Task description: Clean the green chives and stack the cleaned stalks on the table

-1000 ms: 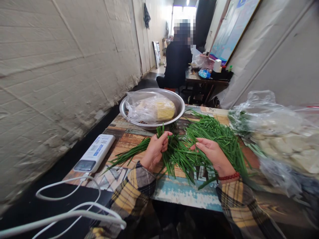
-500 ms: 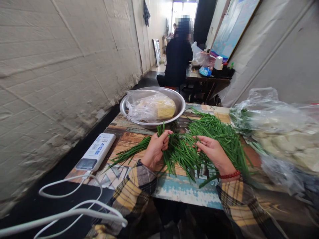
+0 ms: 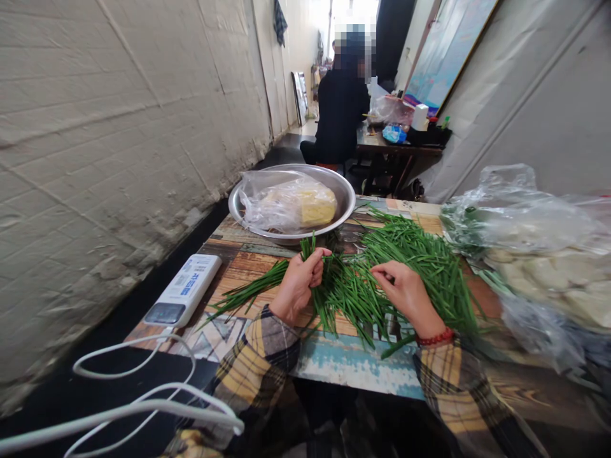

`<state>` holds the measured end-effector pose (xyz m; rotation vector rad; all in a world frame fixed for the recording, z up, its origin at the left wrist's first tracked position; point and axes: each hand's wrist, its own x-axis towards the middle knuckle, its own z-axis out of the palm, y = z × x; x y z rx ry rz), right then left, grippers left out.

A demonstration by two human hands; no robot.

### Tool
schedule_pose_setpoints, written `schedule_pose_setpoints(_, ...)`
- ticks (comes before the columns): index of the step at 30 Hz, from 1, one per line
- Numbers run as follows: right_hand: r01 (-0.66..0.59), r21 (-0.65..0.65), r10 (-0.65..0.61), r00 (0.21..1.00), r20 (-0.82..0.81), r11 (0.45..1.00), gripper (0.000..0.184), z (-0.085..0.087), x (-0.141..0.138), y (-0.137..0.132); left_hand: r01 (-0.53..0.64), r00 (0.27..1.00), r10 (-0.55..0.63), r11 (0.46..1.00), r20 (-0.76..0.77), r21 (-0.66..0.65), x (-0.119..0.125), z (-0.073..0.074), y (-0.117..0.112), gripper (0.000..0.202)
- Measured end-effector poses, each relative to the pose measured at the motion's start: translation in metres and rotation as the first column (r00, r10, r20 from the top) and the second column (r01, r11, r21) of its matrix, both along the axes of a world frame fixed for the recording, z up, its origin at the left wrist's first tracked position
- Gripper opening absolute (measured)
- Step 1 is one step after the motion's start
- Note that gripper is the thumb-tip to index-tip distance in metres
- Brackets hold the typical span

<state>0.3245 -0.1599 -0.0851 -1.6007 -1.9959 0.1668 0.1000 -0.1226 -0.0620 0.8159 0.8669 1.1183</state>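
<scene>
A heap of long green chives (image 3: 410,261) lies spread over the patterned table (image 3: 344,366). My left hand (image 3: 300,286) is closed round a small bundle of chives (image 3: 248,292) whose tips stick out above the fist and whose ends trail left. My right hand (image 3: 405,294) rests on the heap with its fingers curled and pinched among the blades; what they grip is hard to make out. A red bead bracelet (image 3: 435,338) sits on that wrist. Both sleeves are yellow plaid.
A steel bowl (image 3: 344,191) with a bagged yellow block (image 3: 315,207) stands behind the chives. A white power bank (image 3: 184,291) with cables (image 3: 138,394) lies left. Clear plastic bags (image 3: 534,248) of pale food sit right. A person in black (image 3: 340,114) sits at a far table (image 3: 398,151). A brick wall runs left.
My right hand's fingers have curled down into the chives, where they were stretched out before. My left hand keeps its bundle in the same place.
</scene>
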Motion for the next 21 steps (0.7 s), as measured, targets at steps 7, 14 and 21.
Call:
schedule_pose_setpoints(7,0.047,-0.067,-0.036,0.987,0.158,0.997,0.013,-0.001,-0.025,-0.008,0.001,1.0,-0.001,1.0,-0.007,0.013,0.0,-0.002,0.001,0.029)
schedule_pose_setpoints(14,0.049,-0.262,-0.097,0.981,-0.171,0.964,0.017,-0.006,-0.018,0.001,0.004,1.0,-0.004,1.0,0.004,0.015,0.0,-0.001,0.0,0.029)
schedule_pose_setpoints(21,-0.12,-0.321,-0.131,0.739,-0.661,0.939,0.027,-0.003,-0.013,0.005,0.012,1.0,-0.012,1.0,0.026,0.001,0.0,-0.002,-0.001,0.033)
